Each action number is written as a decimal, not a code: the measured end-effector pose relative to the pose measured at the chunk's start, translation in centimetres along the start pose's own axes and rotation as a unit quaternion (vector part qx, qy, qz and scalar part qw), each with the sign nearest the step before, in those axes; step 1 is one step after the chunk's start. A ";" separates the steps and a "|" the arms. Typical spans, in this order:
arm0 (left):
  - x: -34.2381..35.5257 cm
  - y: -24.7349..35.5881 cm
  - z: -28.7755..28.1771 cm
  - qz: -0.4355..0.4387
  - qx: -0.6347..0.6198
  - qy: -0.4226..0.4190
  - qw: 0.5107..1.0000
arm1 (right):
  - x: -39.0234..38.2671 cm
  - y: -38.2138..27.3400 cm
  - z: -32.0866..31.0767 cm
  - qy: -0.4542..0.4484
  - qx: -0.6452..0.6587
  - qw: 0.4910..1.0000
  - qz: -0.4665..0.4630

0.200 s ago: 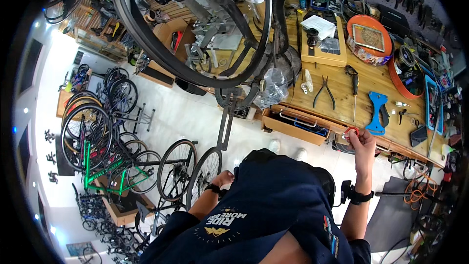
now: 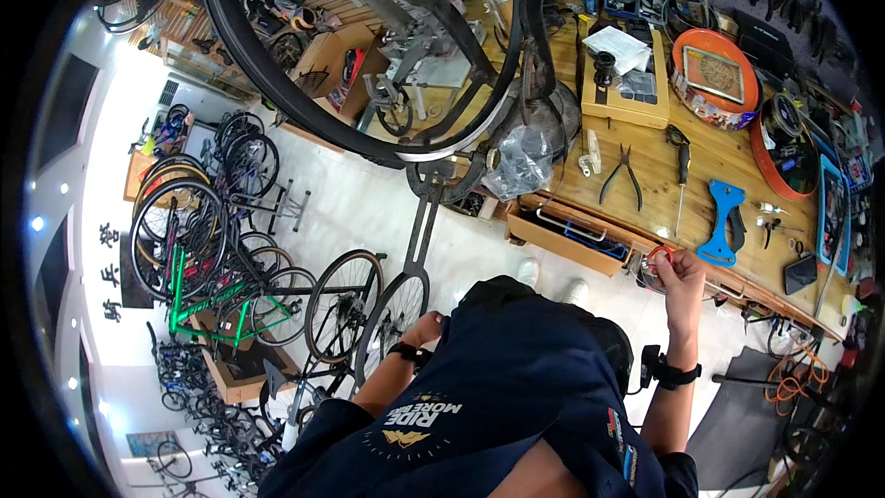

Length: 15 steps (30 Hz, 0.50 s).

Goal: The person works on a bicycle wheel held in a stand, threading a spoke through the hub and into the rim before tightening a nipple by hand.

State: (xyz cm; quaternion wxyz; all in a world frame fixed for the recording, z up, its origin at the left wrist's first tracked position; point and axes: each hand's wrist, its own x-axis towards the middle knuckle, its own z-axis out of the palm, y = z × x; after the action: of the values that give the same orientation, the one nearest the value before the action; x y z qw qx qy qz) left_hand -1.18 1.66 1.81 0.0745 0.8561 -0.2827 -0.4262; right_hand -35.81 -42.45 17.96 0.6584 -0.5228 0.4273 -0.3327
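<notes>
My right hand (image 2: pixel 680 273) is raised at the front edge of the wooden workbench (image 2: pixel 650 180), its fingers pinched on a small red, looped thing (image 2: pixel 660 254) whose kind is too small to make out. Just beyond lies a blue flat tool (image 2: pixel 722 221). A screwdriver (image 2: pixel 682 166) and black pliers (image 2: pixel 623 177) rest on the bench to its left. Low by my waist, my left hand (image 2: pixel 425 328) hangs beside my dark shirt; its fingers are partly hidden against the cloth. A bicycle wheel (image 2: pixel 277 97) on a stand fills the upper middle.
A yellow box (image 2: pixel 627 109) and an orange round tray (image 2: pixel 682 51) stand farther back on the bench. Below its edge, a drawer (image 2: pixel 567 244) is pulled out. Several bicycles (image 2: pixel 217 300) crowd the left side. A dark mat (image 2: pixel 742 415) covers floor at the right.
The whole view has shifted slightly, with the bench sitting a little lower and farther right. My right hand keeps its pinch on the red thing; my left hand stays by my waist.
</notes>
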 end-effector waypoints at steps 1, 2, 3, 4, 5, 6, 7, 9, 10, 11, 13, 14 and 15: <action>0.5 0.8 0.5 0.009 -0.019 0.010 1.000 | 0.4 0.0 -0.4 -0.007 -0.005 1.000 0.001; 0.6 1.4 0.3 0.016 -0.033 0.021 0.999 | 0.5 0.3 -0.4 -0.008 -0.009 1.000 0.012; 0.7 2.0 0.1 0.022 -0.047 0.031 0.998 | 0.6 0.4 -0.5 -0.022 -0.007 1.000 0.007; 1.0 2.8 0.0 0.005 -0.016 0.014 1.000 | 0.9 0.5 -0.7 -0.029 -0.009 0.999 0.009; 1.1 3.4 -0.4 0.008 0.001 0.008 1.000 | 1.1 0.6 -0.8 -0.031 -0.011 0.999 0.018; 1.0 4.0 -0.6 0.004 0.019 -0.001 1.000 | 1.1 0.7 -0.9 -0.038 -0.012 0.999 0.011; 0.9 4.5 -0.7 0.004 0.042 -0.008 0.999 | 1.1 0.8 -1.1 -0.039 -0.015 0.999 0.011; 0.5 5.1 -0.8 -0.006 0.033 -0.004 0.999 | 1.2 1.0 -1.5 -0.036 -0.022 0.999 0.012; 0.3 5.2 -0.8 -0.014 0.037 -0.001 0.999 | 1.3 1.1 -1.6 -0.030 -0.024 0.999 0.014; 0.1 5.1 -0.8 -0.012 0.031 -0.002 0.999 | 1.2 1.3 -1.8 -0.020 -0.030 0.999 0.027; -0.3 4.7 -0.6 -0.021 0.033 -0.006 0.999 | 1.0 1.7 -2.3 -0.022 -0.026 0.999 0.018; -0.4 4.6 -0.4 -0.014 0.016 -0.010 1.000 | 0.9 1.8 -2.5 -0.021 -0.026 0.999 0.018; -0.5 4.5 -0.3 -0.009 0.004 -0.012 1.000 | 0.8 2.0 -2.6 -0.017 -0.029 0.999 0.020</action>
State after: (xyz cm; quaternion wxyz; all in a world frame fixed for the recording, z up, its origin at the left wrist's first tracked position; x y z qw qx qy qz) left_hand -3.09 -1.85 3.97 0.0640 0.8536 -0.2777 -0.4360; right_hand -37.91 -43.75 15.63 0.6565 -0.5384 0.4363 -0.2979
